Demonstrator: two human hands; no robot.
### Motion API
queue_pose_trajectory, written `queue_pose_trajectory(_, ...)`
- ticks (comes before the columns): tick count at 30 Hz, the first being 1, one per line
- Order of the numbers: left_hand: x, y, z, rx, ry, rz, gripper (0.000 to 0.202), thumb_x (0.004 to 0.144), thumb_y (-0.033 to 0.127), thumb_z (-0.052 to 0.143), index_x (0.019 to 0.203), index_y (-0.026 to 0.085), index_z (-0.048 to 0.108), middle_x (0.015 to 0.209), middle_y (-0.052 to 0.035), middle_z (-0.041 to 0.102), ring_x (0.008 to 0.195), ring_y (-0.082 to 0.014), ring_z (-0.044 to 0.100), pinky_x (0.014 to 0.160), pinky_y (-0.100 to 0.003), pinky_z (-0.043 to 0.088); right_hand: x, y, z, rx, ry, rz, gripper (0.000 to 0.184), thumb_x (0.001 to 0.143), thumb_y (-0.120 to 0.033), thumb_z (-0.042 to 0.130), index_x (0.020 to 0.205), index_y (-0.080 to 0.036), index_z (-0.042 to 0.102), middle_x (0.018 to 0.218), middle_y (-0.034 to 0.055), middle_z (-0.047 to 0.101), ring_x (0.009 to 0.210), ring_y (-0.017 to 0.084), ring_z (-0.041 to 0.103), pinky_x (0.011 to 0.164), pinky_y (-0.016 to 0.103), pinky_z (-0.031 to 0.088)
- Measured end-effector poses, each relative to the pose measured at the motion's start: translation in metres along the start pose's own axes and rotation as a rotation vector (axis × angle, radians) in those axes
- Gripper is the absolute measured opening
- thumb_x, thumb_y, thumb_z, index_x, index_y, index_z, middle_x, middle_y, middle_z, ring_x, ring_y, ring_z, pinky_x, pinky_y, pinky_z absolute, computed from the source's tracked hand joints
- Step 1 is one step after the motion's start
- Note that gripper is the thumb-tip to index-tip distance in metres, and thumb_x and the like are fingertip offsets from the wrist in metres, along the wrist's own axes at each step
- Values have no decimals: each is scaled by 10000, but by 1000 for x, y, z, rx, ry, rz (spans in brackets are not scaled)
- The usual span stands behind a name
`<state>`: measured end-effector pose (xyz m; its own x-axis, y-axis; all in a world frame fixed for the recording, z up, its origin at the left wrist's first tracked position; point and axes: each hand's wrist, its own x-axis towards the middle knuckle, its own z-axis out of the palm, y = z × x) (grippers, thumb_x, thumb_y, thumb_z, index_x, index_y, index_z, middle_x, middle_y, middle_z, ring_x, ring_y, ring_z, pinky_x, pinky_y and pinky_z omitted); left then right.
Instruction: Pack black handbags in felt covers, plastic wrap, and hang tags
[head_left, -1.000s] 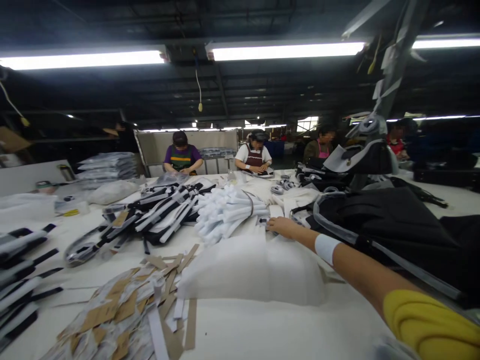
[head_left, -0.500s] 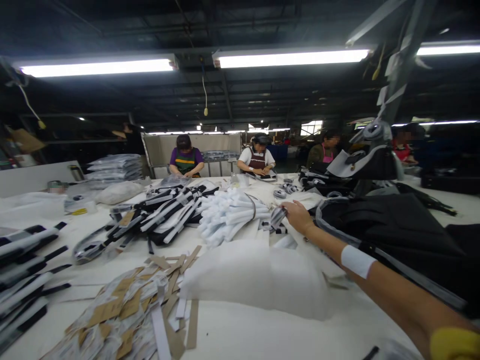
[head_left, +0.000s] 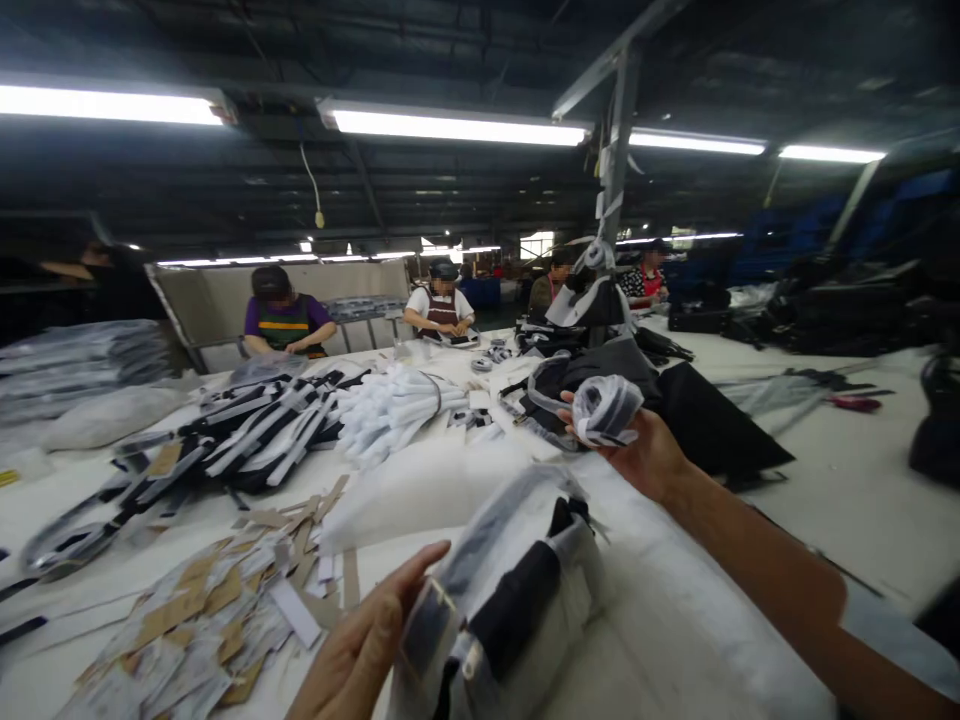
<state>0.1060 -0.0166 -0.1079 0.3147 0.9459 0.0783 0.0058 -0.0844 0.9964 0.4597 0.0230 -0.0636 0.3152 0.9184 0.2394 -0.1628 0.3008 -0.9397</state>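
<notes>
My right hand (head_left: 651,458) is raised over the table, its fingers curled round a coiled strap (head_left: 606,408) wrapped in clear plastic. Low in the view, my left hand (head_left: 367,640) has its fingers stretched out beside a black bag (head_left: 517,600). That bag is partly covered in translucent wrapping and shows a plastic-covered strap with a metal buckle. My left fingertips lie close to the buckle end; whether they touch it I cannot tell. Behind the coil lies a large black fabric piece (head_left: 701,420).
White foam rolls (head_left: 390,405) are tied in a bundle mid-table. Black and white straps (head_left: 270,430) are heaped to their left. Cardboard strips and plastic scraps (head_left: 202,600) litter the near left. A metal post (head_left: 616,150) rises behind. Several co-workers sit across the table.
The view has swung right. My right hand has lifted a coiled strap from beside the foam bundle and brought it nearer. My left hand and the wrapped black bag have come into view.
</notes>
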Motion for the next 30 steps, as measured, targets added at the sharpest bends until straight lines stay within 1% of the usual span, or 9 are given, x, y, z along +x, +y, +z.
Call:
queue_pose_trajectory(4, 2, 13, 0, 177, -52, 31, 640, 841, 704, 522, 1261, 244, 672, 1205, -74, 701, 1234, -353, 565, 1155, -519, 304, -61, -3, -1, 8, 101, 85, 228, 823, -389, 634, 995, -243, 661, 926, 25, 726, 755, 180, 691, 620, 270, 584)
queue_pose_trajectory(7, 4, 28, 5, 210, -73, 78, 643, 856, 697, 512, 1269, 228, 663, 1204, -74, 700, 1221, -333, 568, 1152, -501, 307, -104, 15, 5, 160, 112, 221, 164, 824, -320, 660, 967, -239, 664, 848, -3, 699, 655, 120, 646, 524, 187, 548)
queue_pose_trajectory(10, 6, 38, 11, 171, -198, 12, 638, 889, 689, 462, 1259, 208, 661, 1113, -97, 724, 1054, -305, 653, 1026, -476, 453, -140, 47, 19, 330, 79, 405, 96, 861, -282, 625, 885, -200, 669, 843, 29, 704, 650, 124, 662, 590, 221, 596)
queue_pose_trajectory(12, 7, 41, 15, 135, -302, -46, 647, 919, 679, 402, 1153, 156, 702, 1021, -121, 734, 943, -284, 681, 920, -443, 517, -155, 68, 33, 446, 92, 492, 59, 862, -234, 625, 850, -189, 661, 822, 41, 709, 664, 136, 680, 645, 254, 620)
queue_pose_trajectory(15, 8, 45, 19, 204, -393, -29, 543, 898, 618, 523, 1058, 133, 706, 1053, -140, 719, 943, -276, 676, 827, -386, 545, -163, 88, 60, 593, 184, 537, 59, 865, -186, 621, 809, -183, 640, 770, 41, 705, 687, 139, 695, 686, 251, 626)
queue_pose_trajectory(19, 8, 53, 31, 348, -466, 60, 518, 758, 439, 775, 1173, 168, 624, 1188, -118, 676, 1040, -285, 651, 798, -342, 544, -163, 86, 96, 668, 214, 464, 33, 861, -196, 648, 893, -201, 644, 863, 25, 726, 806, 147, 712, 753, 250, 620)
queue_pose_trajectory(24, 9, 54, 43, 378, -376, 156, 526, 714, 420, 813, 1144, 169, 646, 1014, -43, 711, 969, -237, 640, 842, -307, 500, -171, 69, 117, 550, 67, 400, 252, 857, -304, 675, 1090, -217, 635, 1092, 43, 707, 938, 201, 694, 791, 344, 616)
queue_pose_trajectory(27, 9, 51, 41, 334, -298, 157, 475, 744, 466, 783, 1091, 163, 670, 948, -34, 702, 896, -208, 630, 777, -273, 494, -180, 63, 104, 244, -13, 346, 442, 888, -500, 599, 1242, -237, 582, 1248, 93, 637, 1028, 263, 666, 776, 414, 608)
queue_pose_trajectory(30, 9, 48, 38, 245, -299, 92, 486, 736, 495, 781, 1059, 150, 669, 893, -35, 684, 804, -185, 618, 707, -266, 498, -188, 56, 88, -253, 129, -55, 525, 873, -536, 602, 1319, -267, 534, 1373, 100, 544, 1175, 289, 581, 890, 447, 553)
